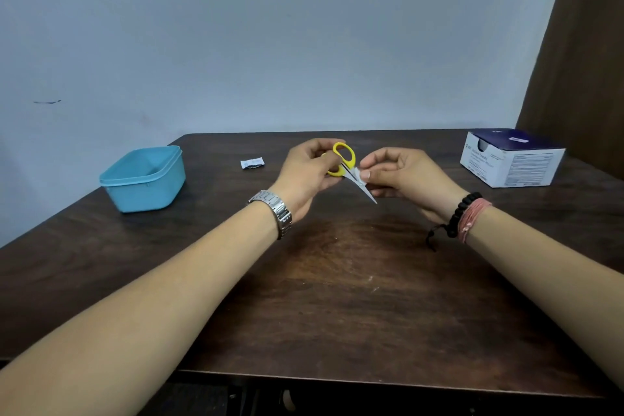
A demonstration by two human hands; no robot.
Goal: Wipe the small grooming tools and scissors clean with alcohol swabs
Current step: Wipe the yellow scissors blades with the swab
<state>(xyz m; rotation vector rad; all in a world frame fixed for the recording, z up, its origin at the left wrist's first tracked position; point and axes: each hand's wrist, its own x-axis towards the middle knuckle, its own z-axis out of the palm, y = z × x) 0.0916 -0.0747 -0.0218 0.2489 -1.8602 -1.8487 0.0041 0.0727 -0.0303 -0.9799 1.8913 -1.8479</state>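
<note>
Above the table's [337,280] centre, the left hand [305,176] grips the yellow-handled scissors [347,162] while the right hand [401,172] pinches a swab [363,176] on the blades, whose tip points to 5 o'clock, so a slip risks pricking the right palm.

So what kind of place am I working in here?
Probably a plain room at home or in an office: a dark wooden table against a bare pale wall, with a brown curtain at right.
</note>
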